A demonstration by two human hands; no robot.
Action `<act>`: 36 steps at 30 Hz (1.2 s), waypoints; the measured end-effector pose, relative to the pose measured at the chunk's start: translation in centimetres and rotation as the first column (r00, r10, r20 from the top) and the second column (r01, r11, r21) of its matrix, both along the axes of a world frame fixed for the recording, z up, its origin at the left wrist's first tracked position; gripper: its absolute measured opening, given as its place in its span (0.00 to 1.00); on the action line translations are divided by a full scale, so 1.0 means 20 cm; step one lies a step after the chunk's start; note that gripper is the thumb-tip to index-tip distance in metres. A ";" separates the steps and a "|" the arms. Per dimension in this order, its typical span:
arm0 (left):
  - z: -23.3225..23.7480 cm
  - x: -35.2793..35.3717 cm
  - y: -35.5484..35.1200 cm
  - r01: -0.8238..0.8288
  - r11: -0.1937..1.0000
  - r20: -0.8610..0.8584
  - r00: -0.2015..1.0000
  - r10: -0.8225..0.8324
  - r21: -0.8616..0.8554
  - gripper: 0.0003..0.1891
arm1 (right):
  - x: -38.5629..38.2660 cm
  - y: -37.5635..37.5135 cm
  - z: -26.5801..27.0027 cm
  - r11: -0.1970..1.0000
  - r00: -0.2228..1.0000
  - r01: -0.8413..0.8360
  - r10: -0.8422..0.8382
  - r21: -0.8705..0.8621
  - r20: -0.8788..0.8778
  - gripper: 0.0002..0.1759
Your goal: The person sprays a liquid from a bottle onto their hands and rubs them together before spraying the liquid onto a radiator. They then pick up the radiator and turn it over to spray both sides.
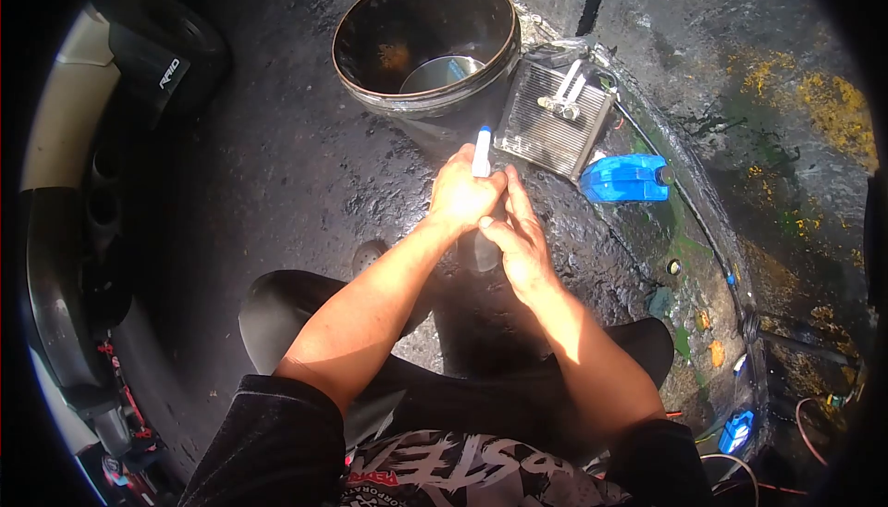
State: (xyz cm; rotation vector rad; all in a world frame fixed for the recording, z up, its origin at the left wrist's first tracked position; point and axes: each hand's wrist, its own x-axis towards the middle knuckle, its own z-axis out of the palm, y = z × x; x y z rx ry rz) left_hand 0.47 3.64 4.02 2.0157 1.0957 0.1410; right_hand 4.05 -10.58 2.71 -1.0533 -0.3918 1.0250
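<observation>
A spray bottle with a white head and blue nozzle tip (483, 148) is between my hands, its see-through body (483, 250) hanging below them. My left hand (465, 194) is closed around the bottle just under the head. On the right side, my right hand (524, 250) is cupped against the bottle, thumb near my left hand and fingers pointing forward; part of its grip is hidden. Just ahead to the right lies a finned metal radiator core (552, 123) with two light pipes on top.
A large rusty-rimmed drum (427, 97), with some liquid inside, stands ahead. A blue jug (629, 179) lies beside the radiator core. A stained wall (703, 54) rises at right; a vehicle bumper (55, 266) is at left. Hoses (814, 433) lie at lower right.
</observation>
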 end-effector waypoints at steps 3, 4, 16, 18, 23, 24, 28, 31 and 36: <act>0.01 0.00 0.01 0.017 0.999 0.013 1.000 -0.016 -0.029 0.22 | 0.01 0.00 0.02 1.000 1.000 -0.001 0.001 0.007 0.005 0.59; 0.03 0.00 0.00 0.025 0.998 0.016 1.000 -0.024 -0.061 0.22 | 0.01 0.00 0.02 1.000 1.000 0.001 -0.001 0.013 0.004 0.59; 0.05 -0.02 -0.04 0.181 0.979 0.115 0.975 -0.192 0.098 0.19 | 0.09 0.01 0.04 0.973 0.968 0.147 -0.178 -0.177 -0.175 0.45; 0.05 -0.06 -0.12 0.309 0.927 -0.013 0.949 -0.314 0.212 0.25 | 0.15 0.00 0.00 0.965 0.935 0.213 -0.247 -0.156 -0.253 0.26; 0.06 -0.16 -0.20 0.433 0.884 -0.227 0.892 -0.391 0.176 0.34 | 0.17 0.03 0.05 0.920 0.924 0.149 -0.260 -0.362 -0.280 0.15; 0.06 -0.17 -0.20 0.446 0.879 -0.246 0.883 -0.400 0.172 0.34 | 0.17 0.03 0.04 0.916 0.927 0.157 -0.265 -0.369 -0.264 0.14; 0.05 -0.20 -0.18 0.482 0.857 -0.284 0.860 -0.423 0.184 0.34 | 0.16 0.04 -0.01 0.914 0.915 0.210 -0.308 -0.347 -0.259 0.10; 0.03 -0.22 -0.20 0.452 0.865 -0.215 0.887 -0.409 0.218 0.32 | 0.16 0.05 -0.06 0.930 0.925 0.205 -0.286 -0.306 -0.249 0.10; 0.00 -0.12 -0.08 0.106 0.987 0.099 0.988 -0.117 0.117 0.31 | 0.20 0.01 -0.15 0.993 0.996 0.089 -0.088 -0.071 0.023 0.35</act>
